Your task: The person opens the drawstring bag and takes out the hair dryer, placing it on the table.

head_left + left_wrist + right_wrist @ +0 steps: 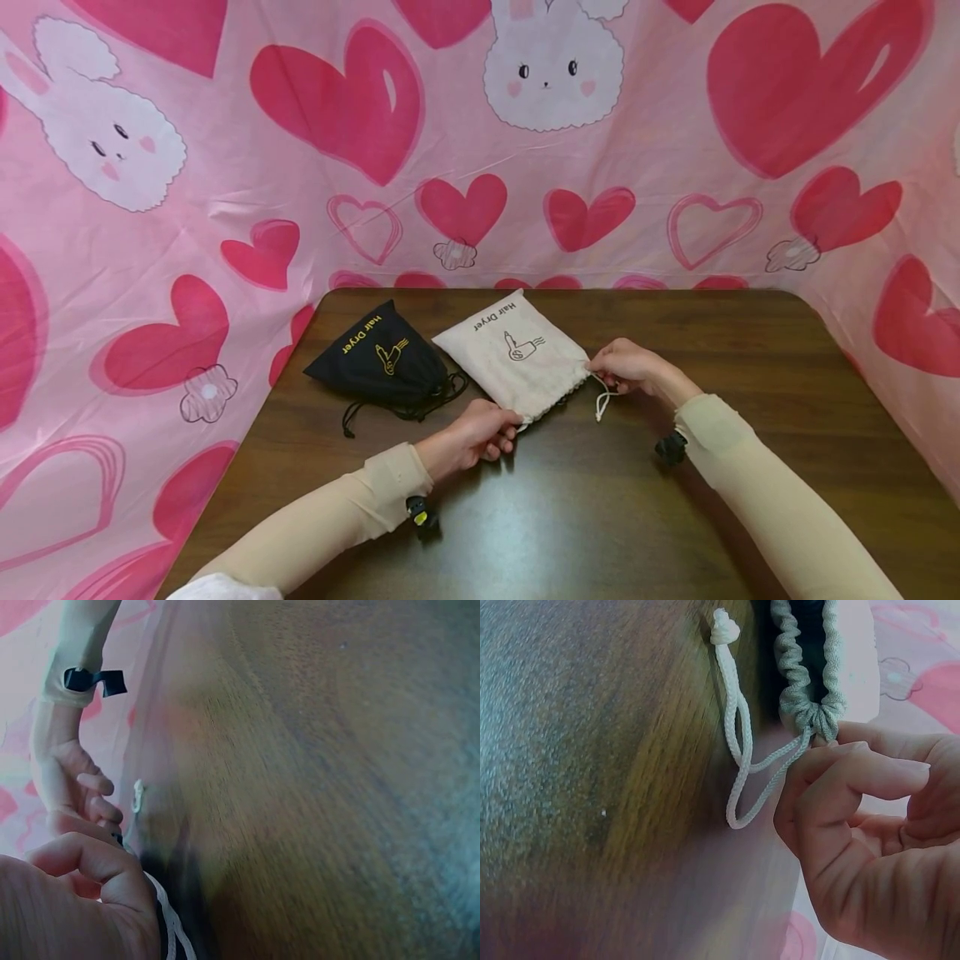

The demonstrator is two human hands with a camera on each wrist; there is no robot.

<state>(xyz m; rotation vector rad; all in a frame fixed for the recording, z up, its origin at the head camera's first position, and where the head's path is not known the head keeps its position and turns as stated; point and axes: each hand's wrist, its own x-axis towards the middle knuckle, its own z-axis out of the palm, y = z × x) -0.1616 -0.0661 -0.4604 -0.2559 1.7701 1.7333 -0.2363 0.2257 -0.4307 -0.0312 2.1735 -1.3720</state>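
Note:
A white drawstring bag [510, 354] printed "Hair Dryer" lies on the table, its gathered mouth toward me. My left hand [482, 432] pinches the near left corner of the mouth. At the right corner, my right hand [626, 365] pinches the ruffled edge. In the right wrist view, the mouth stands partly apart, dark inside, and a knotted white cord [739, 742] hangs beside my fingers. White cord [174, 919] also runs by my left hand in the left wrist view. Left of it lies a black drawstring bag [382, 367] with yellow print, touched by neither hand.
A dark brown wooden table [750, 350] carries both bags. Black cords [352, 412] trail from the black bag. A pink cloth [517, 158] with hearts and rabbits hangs around the back and sides. Black wrist cameras [671, 448] sit under the forearms.

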